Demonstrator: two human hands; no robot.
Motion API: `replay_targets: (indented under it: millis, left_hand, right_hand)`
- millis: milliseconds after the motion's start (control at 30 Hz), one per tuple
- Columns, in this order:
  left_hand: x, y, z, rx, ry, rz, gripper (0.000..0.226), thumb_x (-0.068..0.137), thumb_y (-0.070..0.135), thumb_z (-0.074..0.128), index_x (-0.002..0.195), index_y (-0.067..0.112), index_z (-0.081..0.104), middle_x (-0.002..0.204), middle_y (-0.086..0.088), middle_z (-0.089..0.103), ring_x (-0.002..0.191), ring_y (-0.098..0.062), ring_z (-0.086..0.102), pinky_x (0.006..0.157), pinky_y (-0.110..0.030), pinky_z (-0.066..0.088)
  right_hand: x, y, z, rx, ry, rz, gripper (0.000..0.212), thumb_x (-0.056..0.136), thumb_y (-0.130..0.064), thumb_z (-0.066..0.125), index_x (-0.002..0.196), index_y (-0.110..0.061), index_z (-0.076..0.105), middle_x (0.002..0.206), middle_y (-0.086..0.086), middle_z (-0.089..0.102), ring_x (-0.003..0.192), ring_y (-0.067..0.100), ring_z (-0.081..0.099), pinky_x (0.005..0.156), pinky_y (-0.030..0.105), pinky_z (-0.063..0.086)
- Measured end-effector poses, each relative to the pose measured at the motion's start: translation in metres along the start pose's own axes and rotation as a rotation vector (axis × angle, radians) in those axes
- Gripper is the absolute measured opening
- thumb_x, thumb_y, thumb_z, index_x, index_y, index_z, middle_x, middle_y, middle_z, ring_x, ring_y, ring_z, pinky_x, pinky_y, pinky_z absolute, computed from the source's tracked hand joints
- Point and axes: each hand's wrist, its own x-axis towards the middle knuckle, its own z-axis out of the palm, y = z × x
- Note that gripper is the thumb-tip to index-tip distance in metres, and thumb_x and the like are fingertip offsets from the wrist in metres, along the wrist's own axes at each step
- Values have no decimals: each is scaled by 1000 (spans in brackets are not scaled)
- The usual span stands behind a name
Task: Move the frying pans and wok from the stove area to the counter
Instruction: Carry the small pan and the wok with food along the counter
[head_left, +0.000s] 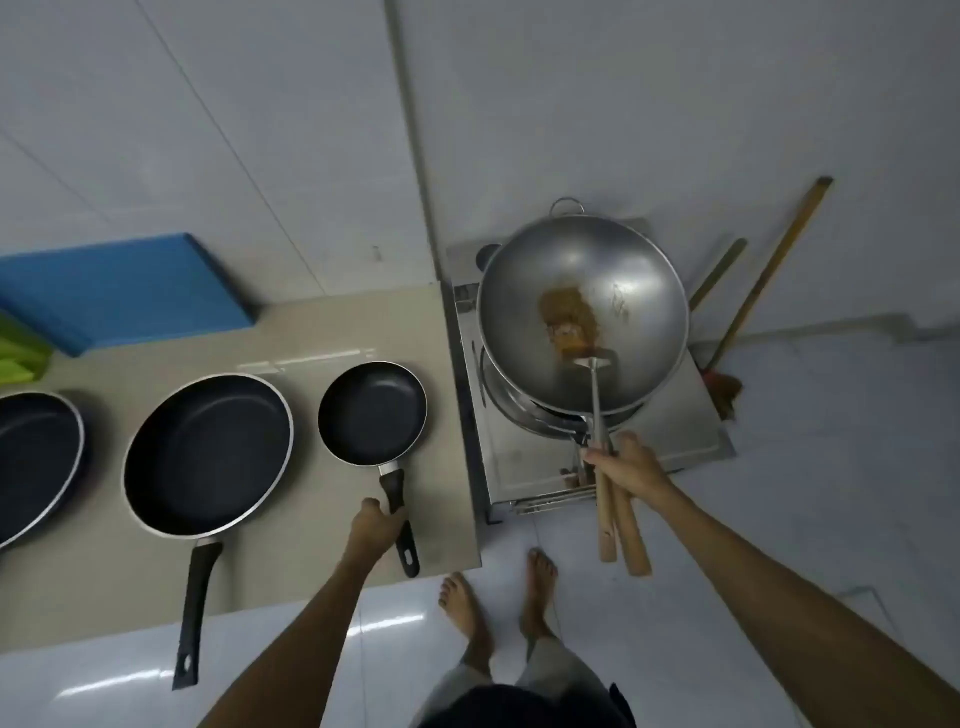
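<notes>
A steel wok (623, 291) with brown residue is tilted just above the stove (691, 415). My right hand (631, 465) grips the wok's wooden handle together with a wooden-handled metal spatula (596, 395) whose blade lies inside the wok. On the beige counter (311, 332) sit three black frying pans: a small one (373, 413), a large one (208, 454), and one partly cut off at the left edge (36, 462). My left hand (374, 530) is closed around the small pan's black handle.
A blue board (119, 291) and a green object (21, 348) lie at the counter's back left. Wooden broom sticks (769, 275) lean on the wall right of the stove. My bare feet (498, 597) stand on the white tiled floor below the counter edge.
</notes>
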Motion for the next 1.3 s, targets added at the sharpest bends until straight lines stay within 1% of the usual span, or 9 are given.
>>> replay_targets:
  millis: [67, 133, 233, 333, 633, 800, 867, 1000, 1300]
  left_hand:
    - [2, 3, 8, -150, -29, -55, 55, 98, 27, 60, 137, -7, 42, 128, -28, 58, 113, -43, 59, 97, -52, 51]
    - [3, 4, 15, -268, -45, -73, 46, 100, 23, 57, 132, -9, 48, 116, -27, 61, 105, -42, 62, 97, -56, 51]
    - [2, 6, 28, -398, -40, -105, 34, 102, 16, 50, 125, -9, 52, 105, -23, 59, 89, -38, 61, 87, -51, 52]
    - [2, 3, 36, -476, -37, -133, 28, 103, 14, 46, 122, -6, 51, 105, -25, 60, 80, -37, 61, 73, -44, 50]
    - [10, 8, 40, -703, -48, -167, 32, 104, 24, 51, 119, -4, 53, 102, -25, 65, 74, -36, 61, 66, -43, 51]
    - [14, 10, 38, -930, -105, -248, 38, 102, 36, 53, 80, 5, 53, 72, -15, 52, 61, -31, 51, 57, -39, 44]
    - [15, 9, 36, -930, -78, -252, 43, 102, 39, 51, 74, 6, 50, 66, -13, 48, 58, -30, 50, 55, -36, 43]
    - [11, 10, 33, -816, 13, -198, 43, 104, 40, 46, 72, 11, 46, 63, -7, 42, 48, -20, 36, 46, -25, 34]
    - [-21, 15, 27, -732, 63, -62, 37, 105, 31, 43, 74, 10, 47, 59, -4, 39, 44, -14, 33, 41, -23, 30]
  right_hand:
    - [5, 2, 2, 63, -43, -7, 37, 94, -29, 71, 119, -5, 59, 103, 13, 73, 94, 30, 71, 71, 32, 56]
    - [9, 6, 4, 126, -80, 18, 30, 93, -18, 68, 117, -6, 56, 98, 15, 72, 91, 34, 73, 74, 44, 63]
    - [16, 13, 6, 200, -89, 72, 22, 96, -12, 61, 116, -6, 55, 94, 18, 72, 75, 31, 72, 76, 54, 65]
    - [21, 17, 7, 240, -92, 114, 16, 98, -9, 57, 113, -4, 57, 96, 21, 73, 78, 34, 74, 76, 55, 65]
    - [16, 47, 9, 530, -233, 225, 23, 93, -20, 72, 111, -4, 71, 84, 13, 78, 63, 26, 75, 56, 36, 61]
    - [21, 58, 13, 708, -369, 293, 20, 94, -17, 67, 95, -4, 81, 74, 10, 75, 60, 24, 70, 55, 35, 59]
    - [22, 54, 15, 754, -386, 321, 24, 96, -16, 61, 83, -7, 79, 66, 7, 68, 51, 20, 62, 48, 31, 54]
    - [22, 44, 23, 722, -317, 320, 12, 96, -8, 47, 86, -14, 50, 54, 0, 49, 38, 14, 41, 39, 24, 37]
    - [3, 29, 5, 676, -281, 259, 17, 92, -5, 47, 79, -15, 49, 56, 0, 47, 41, 13, 38, 38, 23, 35]
